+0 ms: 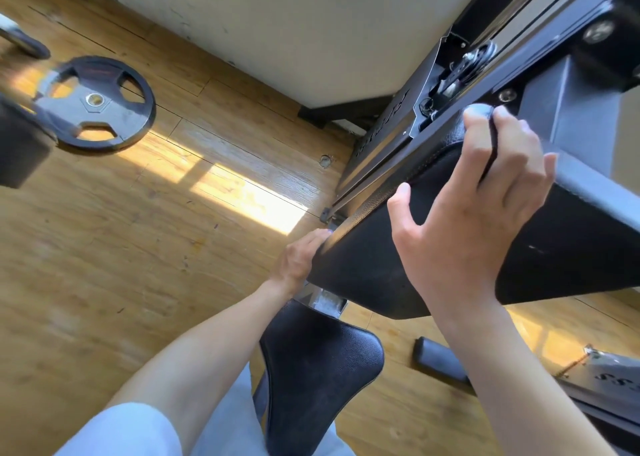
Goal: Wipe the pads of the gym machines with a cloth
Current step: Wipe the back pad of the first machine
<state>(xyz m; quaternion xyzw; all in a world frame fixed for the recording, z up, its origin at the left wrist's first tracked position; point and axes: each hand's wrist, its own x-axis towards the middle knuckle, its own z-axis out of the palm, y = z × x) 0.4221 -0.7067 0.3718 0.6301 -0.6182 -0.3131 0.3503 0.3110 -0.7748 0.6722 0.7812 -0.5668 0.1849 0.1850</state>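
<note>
Right hand point(471, 220) lies on the black back pad point(398, 247), fingers spread, fingertips curled over its upper edge against the grey frame point(568, 109); thumb on the pad face. A bit of blue-grey cloth point(479, 110) shows just above the index fingertip; hard to tell how it's held. Left hand point(298, 258) grips the pad's lower-left corner, well below and left of the right grip. Below that grip: chrome post point(325, 301), then the black seat pad point(311, 369). Far left of both grips, a black weight plate point(100, 103) lies flat on the wood floor point(138, 230). Pulley point(478, 57) up beyond the right fingertips.
</note>
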